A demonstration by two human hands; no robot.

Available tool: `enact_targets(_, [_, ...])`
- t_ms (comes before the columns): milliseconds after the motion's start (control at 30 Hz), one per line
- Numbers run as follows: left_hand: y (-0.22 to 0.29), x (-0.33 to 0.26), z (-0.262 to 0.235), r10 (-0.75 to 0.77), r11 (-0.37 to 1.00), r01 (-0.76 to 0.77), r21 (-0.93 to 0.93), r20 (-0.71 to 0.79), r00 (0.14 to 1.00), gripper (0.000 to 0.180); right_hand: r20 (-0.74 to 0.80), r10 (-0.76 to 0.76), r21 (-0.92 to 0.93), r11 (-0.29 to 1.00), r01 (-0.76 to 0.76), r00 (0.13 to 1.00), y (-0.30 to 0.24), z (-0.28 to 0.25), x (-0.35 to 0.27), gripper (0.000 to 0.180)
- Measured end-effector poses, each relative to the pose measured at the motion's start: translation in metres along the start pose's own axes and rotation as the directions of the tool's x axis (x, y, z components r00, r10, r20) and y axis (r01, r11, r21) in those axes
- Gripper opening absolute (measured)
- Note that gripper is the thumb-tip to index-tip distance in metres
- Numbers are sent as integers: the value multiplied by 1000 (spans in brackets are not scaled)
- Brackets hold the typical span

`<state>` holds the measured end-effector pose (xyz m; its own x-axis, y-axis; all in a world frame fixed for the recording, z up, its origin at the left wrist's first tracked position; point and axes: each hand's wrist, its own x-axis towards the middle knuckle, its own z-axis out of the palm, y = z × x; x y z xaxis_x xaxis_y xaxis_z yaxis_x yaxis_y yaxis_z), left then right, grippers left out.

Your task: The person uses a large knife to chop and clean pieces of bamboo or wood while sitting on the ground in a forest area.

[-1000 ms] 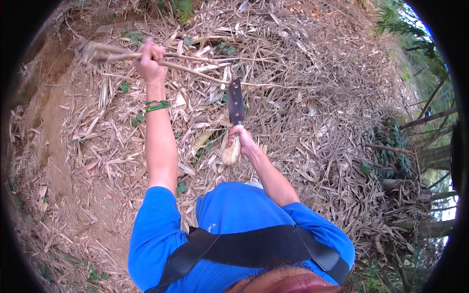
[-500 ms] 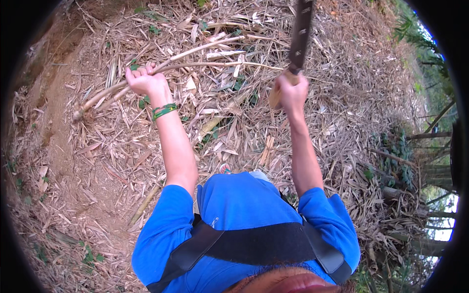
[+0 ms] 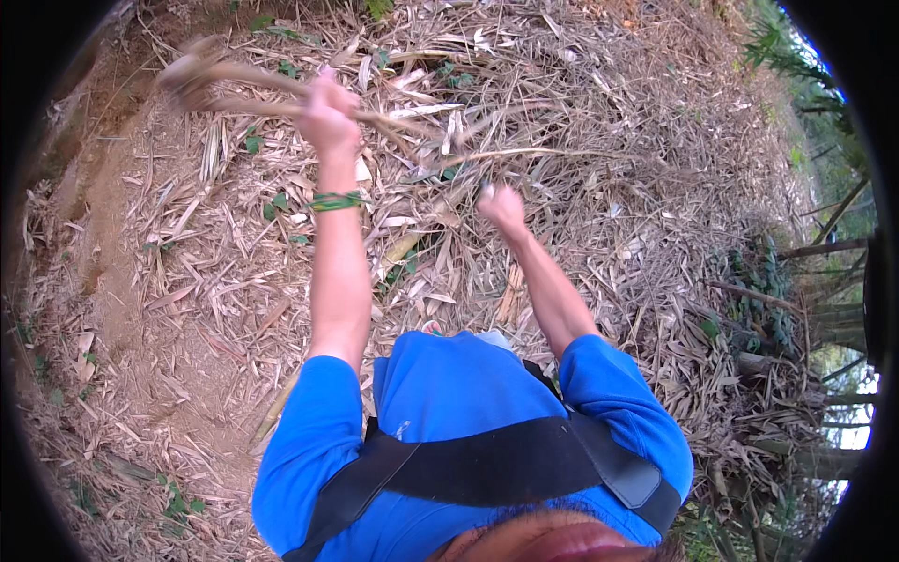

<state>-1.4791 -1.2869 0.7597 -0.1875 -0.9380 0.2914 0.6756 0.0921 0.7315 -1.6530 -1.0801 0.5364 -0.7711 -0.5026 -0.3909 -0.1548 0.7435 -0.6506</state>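
Note:
My left hand [image 3: 330, 114] is closed round two joined, pale brown stalks [image 3: 257, 77]. Their thick, knobby root end [image 3: 190, 75] sticks out to the left, smeared by motion. Beyond the fist the stalks run right and taper over the ground litter. My right hand [image 3: 504, 210] is a closed fist, lower and to the right, near the thin end of the stalks. It grips the machete; the handle is hidden in the fist and the blade is too blurred to trace. Just above that fist a thin, pale stem [image 3: 534, 152] stretches to the right.
Dry leaves and split husks [image 3: 599, 253] cover the ground. Bare soil [image 3: 140, 272] slopes at the left. A pale cane piece [image 3: 401, 248] lies amid green leaves in front of me. Bamboo poles and a leafy mound [image 3: 763, 290] stand at the right.
My left hand has moved right and slightly up, lifting the stalks' knobby end. My right hand has swung down and left with the machete, whose raised blade was plainly visible before.

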Motion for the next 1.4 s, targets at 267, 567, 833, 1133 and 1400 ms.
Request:
enact_targets(267, [-21,-7,-93,-20,961,-108,-253,-455,890,30,317,-101,816,535,-217,943,54,30,-51,5])
enact_targets(567, [-20,-34,-111,-27,959,-76,-273,-355,935,55,216,-53,713,690,-120,975,40,30,-68,6])
enact_targets(833, [12,-20,-117,-5,815,65,-575,105,994,56,-147,-326,376,855,358,934,-39,-130,-104,4])
enact_targets(1133, [44,-12,-21,164,884,-122,-450,56,985,57,-847,-498,120,163,979,186,-92,-204,-139,8])
enact_targets(1400, [62,17,11,234,863,-50,-502,311,921,55,264,221,658,671,-342,939,190,52,-57,28])
